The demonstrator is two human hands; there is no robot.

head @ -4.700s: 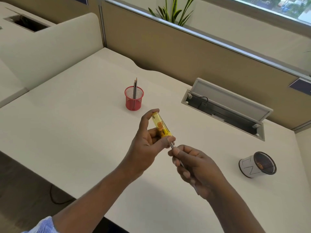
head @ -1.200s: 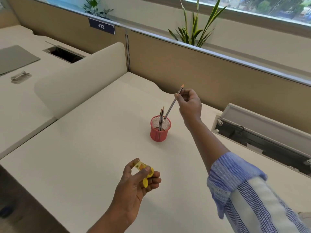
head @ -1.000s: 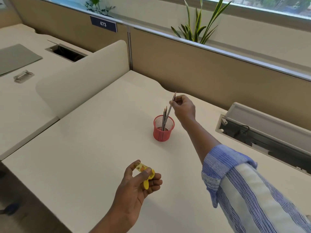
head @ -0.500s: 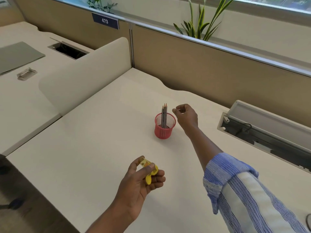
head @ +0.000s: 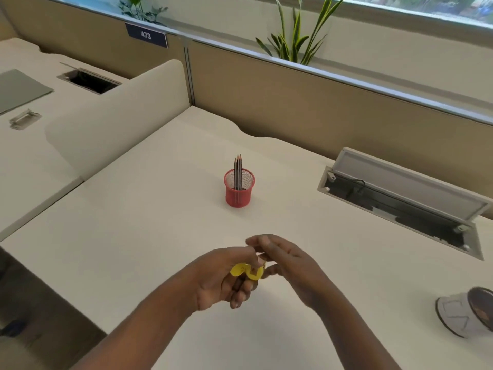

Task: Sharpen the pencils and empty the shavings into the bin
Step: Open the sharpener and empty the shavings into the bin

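From the head camera, looking down over a cream-white surface (head: 138, 222), both bare forearms reach in from the bottom edge and the hands meet above the near middle of it. The left hand (head: 221, 279) is curled around a small yellow translucent plastic pencil sharpener (head: 244, 272), its fingers folded under the sharpener and its thumb over the top. The right hand (head: 285, 260) comes in from the right with its fingertips touching the sharpener's upper right end; its fingers are loosely bent, and motion blur hides whether they pinch the sharpener or only rest against it, so I cannot tell if this hand is gripping.

Farther back, near the middle of the surface and well apart from the hands, a red wire-mesh cylindrical pencil cup (head: 239, 192) stands upright. Three dark grey pencils (head: 238, 169) stand in it close together, sharpened points up.

At the right edge, a small white round bin with a dark inside (head: 458, 313) lies tipped on its side, its mouth facing right and partly cut off by the frame. Behind it, a grey cable hatch (head: 405, 188) set into the surface has its lid propped open. A tan partition (head: 293, 102) runs along the back, with a green long-leaved plant (head: 296, 36) behind it and a dark number plate reading 473 (head: 146, 36) on its top rail to the left.
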